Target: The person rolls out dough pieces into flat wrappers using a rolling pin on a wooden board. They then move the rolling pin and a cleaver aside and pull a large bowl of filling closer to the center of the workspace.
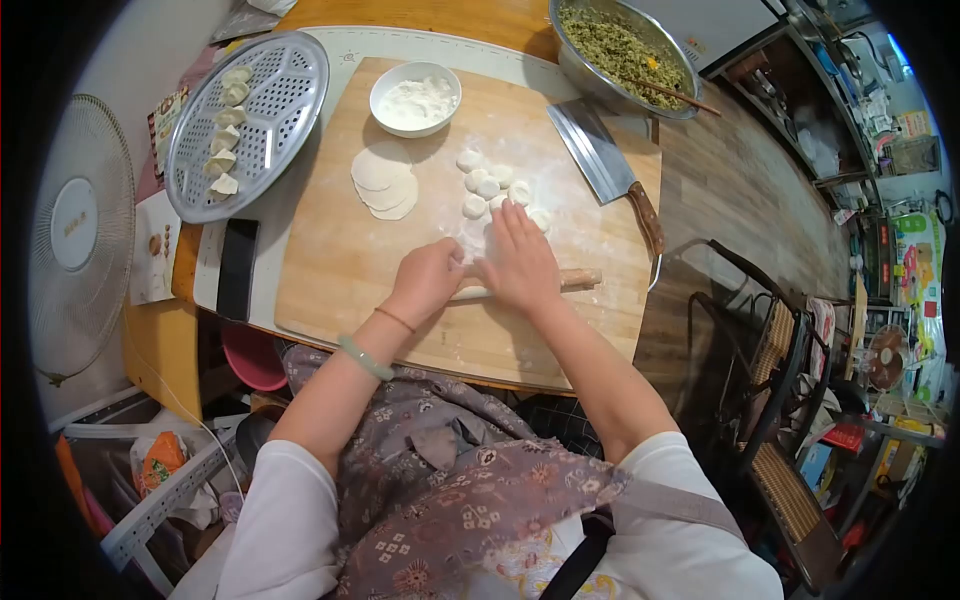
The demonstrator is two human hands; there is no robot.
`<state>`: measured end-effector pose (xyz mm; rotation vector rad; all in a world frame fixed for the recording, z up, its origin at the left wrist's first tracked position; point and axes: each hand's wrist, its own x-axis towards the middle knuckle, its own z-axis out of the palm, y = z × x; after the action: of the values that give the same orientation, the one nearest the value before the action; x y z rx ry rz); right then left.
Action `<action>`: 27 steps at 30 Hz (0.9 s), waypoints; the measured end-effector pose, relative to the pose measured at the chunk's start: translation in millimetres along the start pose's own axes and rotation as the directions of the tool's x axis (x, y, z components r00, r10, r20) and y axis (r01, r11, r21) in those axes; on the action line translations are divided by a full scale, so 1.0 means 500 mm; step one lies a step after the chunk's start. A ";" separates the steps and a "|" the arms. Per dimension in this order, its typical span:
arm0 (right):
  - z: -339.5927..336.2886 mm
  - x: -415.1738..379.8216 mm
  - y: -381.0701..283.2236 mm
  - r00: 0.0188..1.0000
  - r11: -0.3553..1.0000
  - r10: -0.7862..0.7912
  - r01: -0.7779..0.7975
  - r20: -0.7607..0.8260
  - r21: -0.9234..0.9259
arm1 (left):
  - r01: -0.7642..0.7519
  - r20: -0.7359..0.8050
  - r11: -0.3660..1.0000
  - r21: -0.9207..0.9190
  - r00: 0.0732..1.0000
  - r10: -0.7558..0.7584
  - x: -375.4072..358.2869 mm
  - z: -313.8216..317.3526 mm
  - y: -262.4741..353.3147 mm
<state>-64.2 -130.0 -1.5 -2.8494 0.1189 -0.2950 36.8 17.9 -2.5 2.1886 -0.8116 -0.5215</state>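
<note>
The pin (580, 279) runs left to right beneath the flattened, unclenched right hand (522, 260); the left hand (428, 274) curls, its hold hidden. Dough (487, 187) lies just ahead; rightward, the board (600, 335) stretches toward its edge and the knife (597, 152).

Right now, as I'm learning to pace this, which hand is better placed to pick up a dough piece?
Probably the right hand: its fingers stretch forward to the edge of the dough pieces, while the left hand is curled and sits farther back from them.
</note>
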 end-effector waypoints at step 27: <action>-0.015 -0.072 0.058 0.974 0.979 0.186 -0.195 -0.129 -0.061 | -0.088 0.121 0.996 0.031 0.989 0.083 -0.017 0.056 0.058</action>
<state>-102.7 -156.1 -9.3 -2.8624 0.4343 -0.4329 3.3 -5.6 1.8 2.1608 -0.9811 -0.6034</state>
